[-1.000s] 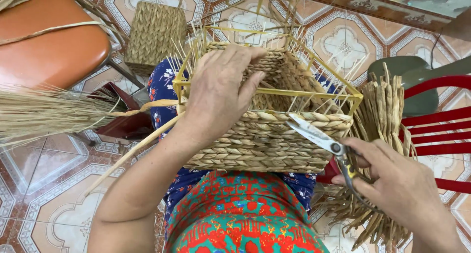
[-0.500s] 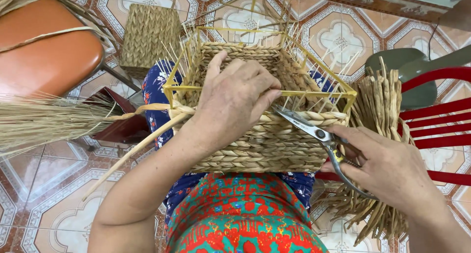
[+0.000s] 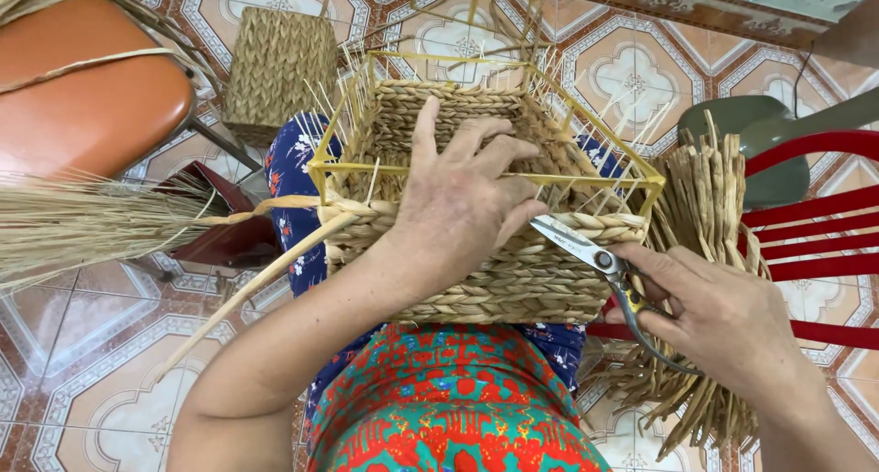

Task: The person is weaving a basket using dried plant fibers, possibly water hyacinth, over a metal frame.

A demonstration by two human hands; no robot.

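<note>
A half-woven straw basket [image 3: 513, 280] on a yellow wire frame [image 3: 586, 181] rests on my lap. My left hand [image 3: 458, 202] lies spread over its near rim, pressing the braided top row. My right hand [image 3: 723, 321] grips metal scissors [image 3: 591, 252] by their handles, at the basket's right side. The blades point left and their tip touches the braid just under my left fingers. A long loose straw strand [image 3: 265, 275] trails from the basket's left corner down toward the floor.
A bundle of dried straw [image 3: 82, 225] lies at left beside an orange seat [image 3: 82, 97]. A finished woven basket [image 3: 275, 60] stands on the tiled floor behind. Braided straw pieces [image 3: 710, 216] lean on a red chair [image 3: 815, 225] at right.
My right hand has brought the scissors leftward from clear of the basket to the braid at its rim. My left hand slid toward the near right edge.
</note>
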